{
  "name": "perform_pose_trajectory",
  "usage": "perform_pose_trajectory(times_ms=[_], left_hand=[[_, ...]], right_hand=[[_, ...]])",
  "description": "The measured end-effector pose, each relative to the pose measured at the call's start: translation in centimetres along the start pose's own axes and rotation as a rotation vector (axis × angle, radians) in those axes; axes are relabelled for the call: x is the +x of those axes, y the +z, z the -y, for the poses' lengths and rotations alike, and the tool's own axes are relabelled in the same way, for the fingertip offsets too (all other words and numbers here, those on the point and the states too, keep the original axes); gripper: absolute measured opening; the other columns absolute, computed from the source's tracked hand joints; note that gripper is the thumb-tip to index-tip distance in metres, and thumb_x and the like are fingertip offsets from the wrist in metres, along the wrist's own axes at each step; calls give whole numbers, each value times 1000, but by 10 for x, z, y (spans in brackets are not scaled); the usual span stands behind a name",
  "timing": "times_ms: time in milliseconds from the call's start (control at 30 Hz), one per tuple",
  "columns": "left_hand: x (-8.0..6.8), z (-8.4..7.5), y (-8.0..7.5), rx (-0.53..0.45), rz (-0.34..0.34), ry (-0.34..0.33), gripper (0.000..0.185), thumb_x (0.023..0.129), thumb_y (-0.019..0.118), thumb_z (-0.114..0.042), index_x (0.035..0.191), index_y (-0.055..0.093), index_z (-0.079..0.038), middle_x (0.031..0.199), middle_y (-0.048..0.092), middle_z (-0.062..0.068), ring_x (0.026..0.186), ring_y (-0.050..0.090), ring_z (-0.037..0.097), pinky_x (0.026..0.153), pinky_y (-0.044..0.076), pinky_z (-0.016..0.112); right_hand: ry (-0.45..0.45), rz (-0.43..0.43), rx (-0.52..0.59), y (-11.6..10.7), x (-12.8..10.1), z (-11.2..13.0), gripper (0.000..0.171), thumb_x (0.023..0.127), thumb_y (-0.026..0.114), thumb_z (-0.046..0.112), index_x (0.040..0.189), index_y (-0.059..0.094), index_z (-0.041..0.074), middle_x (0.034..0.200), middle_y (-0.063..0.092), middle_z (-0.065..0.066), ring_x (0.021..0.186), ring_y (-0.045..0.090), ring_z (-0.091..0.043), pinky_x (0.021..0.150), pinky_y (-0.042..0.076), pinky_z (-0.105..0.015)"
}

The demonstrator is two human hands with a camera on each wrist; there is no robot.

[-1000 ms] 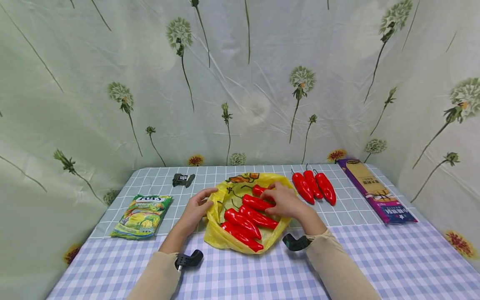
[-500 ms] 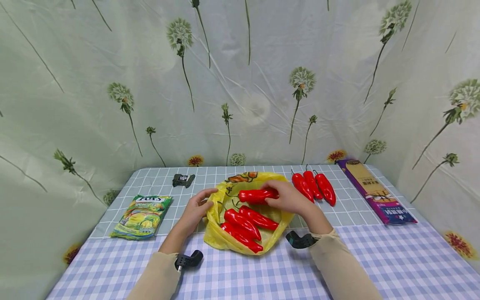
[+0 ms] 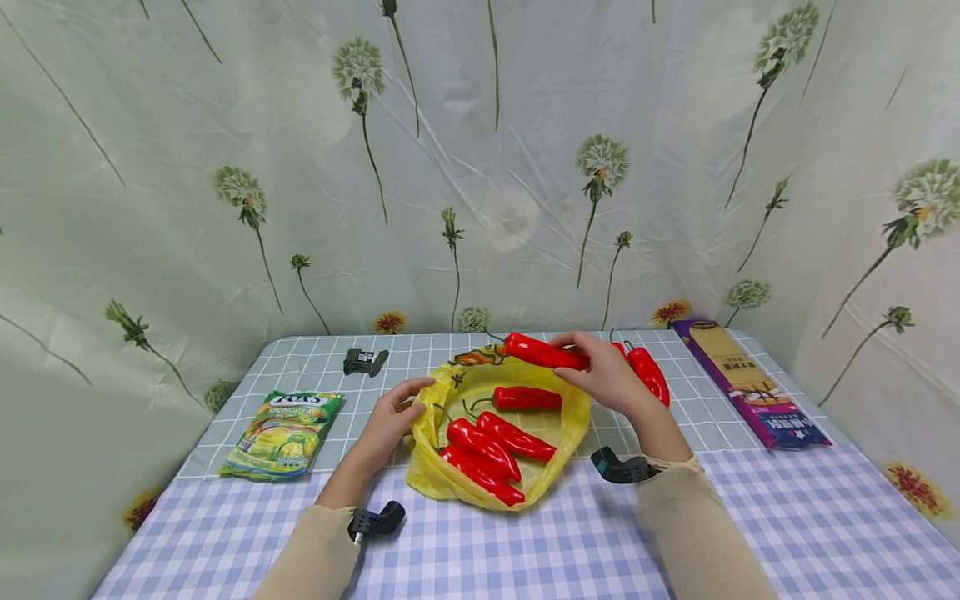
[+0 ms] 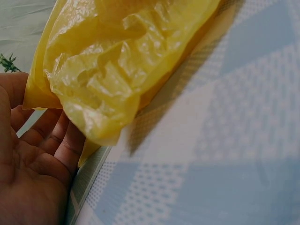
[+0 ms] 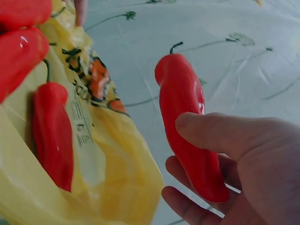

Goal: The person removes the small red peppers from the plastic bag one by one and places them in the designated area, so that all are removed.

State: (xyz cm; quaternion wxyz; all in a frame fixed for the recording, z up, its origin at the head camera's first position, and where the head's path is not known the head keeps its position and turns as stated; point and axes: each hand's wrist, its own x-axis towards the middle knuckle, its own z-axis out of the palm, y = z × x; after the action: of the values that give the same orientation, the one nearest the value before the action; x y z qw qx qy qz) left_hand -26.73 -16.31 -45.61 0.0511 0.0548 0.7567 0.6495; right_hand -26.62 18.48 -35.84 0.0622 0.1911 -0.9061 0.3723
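A yellow plastic bag [image 3: 573,417] lies with its mouth spread wide, and several red chili peppers [image 3: 527,398] with thin dark stems rest inside it. At its left rim my left hand [image 3: 390,425] pinches the plastic between thumb and fingers; the left wrist view shows the bag's crumpled side [image 4: 103,75] next to those fingers. Above the bag's far right rim my right hand [image 3: 603,375] holds one red chili pepper [image 5: 180,98] near its tip, thumb on one side and fingers on the other. That pepper's stem points left in the head view.
Behind my right hand lie more red chili peppers [image 3: 649,373], partly hidden. A purple and gold packet [image 3: 750,383] lies at the far right. On the left are a green candy bag [image 3: 283,435] and a small dark grey item [image 3: 366,361]. A floral curtain [image 3: 510,208] stands behind the table.
My right hand has picked a chili pepper out of the bag and raised it up and to the right, over the far rim. The left hand has stayed at the left rim.
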Motion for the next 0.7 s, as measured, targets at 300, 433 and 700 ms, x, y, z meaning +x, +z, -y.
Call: perform_pose_trajectory(times_ms=[300, 433, 700], left_hand=[[-1, -1, 0, -3, -1, 4, 47, 95, 51, -5, 142, 53, -12, 137, 48, 14, 112, 57, 20, 84, 55, 20], [-1, -1, 0, 2, 1, 2, 47, 95, 52, -6, 142, 53, -13, 138, 48, 13, 115, 57, 22, 87, 55, 21], [-1, 0, -1, 15, 9, 1, 46, 96, 51, -8, 142, 53, -14, 139, 48, 13, 117, 57, 23, 90, 56, 23]], right_hand=[[90, -104, 10, -14, 1, -16, 44, 93, 66, 9, 134, 50, 8, 137, 53, -20, 118, 57, -38, 99, 52, -53], [152, -174, 37, -18, 2, -26, 46, 93, 65, 7, 136, 48, 8, 139, 50, -20, 120, 53, -39, 103, 49, -55], [274, -297, 56, -30, -3, -46, 49, 92, 67, 9, 136, 48, 6, 141, 47, -22, 127, 48, -42, 106, 46, -58]])
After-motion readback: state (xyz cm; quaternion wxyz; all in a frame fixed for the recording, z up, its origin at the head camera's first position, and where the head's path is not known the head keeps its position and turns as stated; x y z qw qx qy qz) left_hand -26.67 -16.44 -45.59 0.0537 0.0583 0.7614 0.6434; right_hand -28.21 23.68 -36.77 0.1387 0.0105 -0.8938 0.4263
